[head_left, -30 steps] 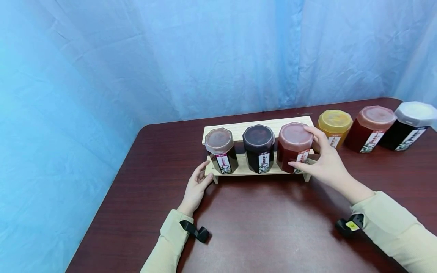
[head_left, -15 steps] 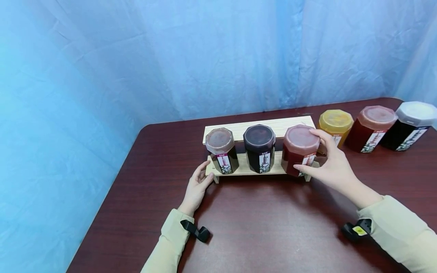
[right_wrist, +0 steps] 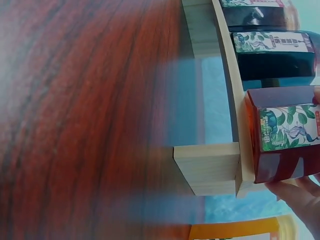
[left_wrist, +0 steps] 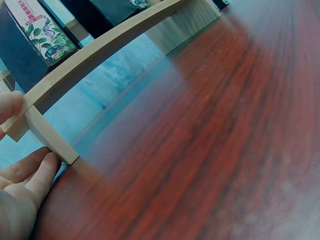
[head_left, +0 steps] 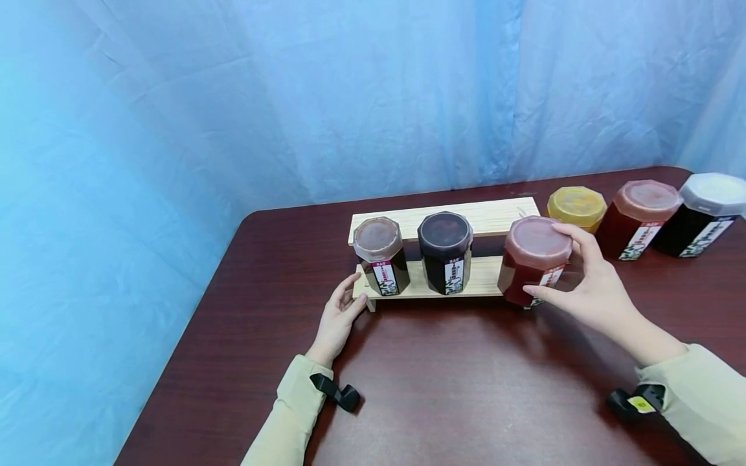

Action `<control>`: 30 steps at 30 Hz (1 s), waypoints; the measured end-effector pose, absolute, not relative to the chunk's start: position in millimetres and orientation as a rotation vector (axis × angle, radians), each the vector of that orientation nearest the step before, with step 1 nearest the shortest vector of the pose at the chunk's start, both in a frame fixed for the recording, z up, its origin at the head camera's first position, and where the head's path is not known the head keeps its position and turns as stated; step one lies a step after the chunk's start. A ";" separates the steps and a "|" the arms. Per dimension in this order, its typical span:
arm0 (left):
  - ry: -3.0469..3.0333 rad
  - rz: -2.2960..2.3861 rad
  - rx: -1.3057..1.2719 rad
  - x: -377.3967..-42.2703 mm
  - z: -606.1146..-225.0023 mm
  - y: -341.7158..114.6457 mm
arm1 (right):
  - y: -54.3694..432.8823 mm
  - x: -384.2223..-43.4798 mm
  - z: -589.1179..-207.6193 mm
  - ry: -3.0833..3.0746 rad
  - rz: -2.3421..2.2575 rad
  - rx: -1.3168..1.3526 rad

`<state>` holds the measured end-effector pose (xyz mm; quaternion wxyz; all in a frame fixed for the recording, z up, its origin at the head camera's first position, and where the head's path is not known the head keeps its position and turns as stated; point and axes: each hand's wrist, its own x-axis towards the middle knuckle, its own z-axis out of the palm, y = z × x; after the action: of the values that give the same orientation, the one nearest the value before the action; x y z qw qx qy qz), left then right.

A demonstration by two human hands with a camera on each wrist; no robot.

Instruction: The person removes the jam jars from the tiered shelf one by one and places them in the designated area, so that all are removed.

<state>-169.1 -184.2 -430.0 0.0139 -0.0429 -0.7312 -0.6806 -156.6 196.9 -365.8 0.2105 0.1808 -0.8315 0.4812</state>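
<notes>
My right hand (head_left: 597, 285) grips an octagonal jar of red contents with a pale pink lid (head_left: 533, 246) at the right end of the two-tier wooden rack (head_left: 484, 278). In the right wrist view the red jar (right_wrist: 280, 160) is at the lower board's end; whether it touches the board I cannot tell. My left hand (head_left: 338, 320) holds the rack's left end, its fingers near the leg (left_wrist: 52, 135) in the left wrist view. A dark brown jar (head_left: 399, 272) and a black jar (head_left: 434, 262) stand on the lower board.
Right of the rack, a yellow jar (head_left: 577, 204), another red jar (head_left: 623, 230) and a white-lidded black jar (head_left: 676, 226) stand on the dark red wooden table (head_left: 443, 375). A blue curtain (head_left: 373, 97) hangs behind the table and to the left.
My right hand has moved right and slightly toward me with the red jar, widening the gap to the black jar. My left hand stays at the rack's left end.
</notes>
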 end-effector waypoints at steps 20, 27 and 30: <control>-2.271 -2.123 -0.133 -168.8 -429.1 -184.1 | 227.0 -143.9 -370.2 -2.382 1.350 0.365; -2.278 -2.108 -0.143 -169.1 -429.1 -184.8 | 237.3 -138.9 -370.4 -2.383 1.283 0.230; -2.273 -2.113 -0.137 -168.4 -429.3 -184.3 | 240.7 -136.9 -371.5 -2.370 1.273 0.211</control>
<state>-168.4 -184.3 -429.3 0.0174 -0.0441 -0.7316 -0.6800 -136.9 240.7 -371.5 0.2199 0.0762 -0.8567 0.4604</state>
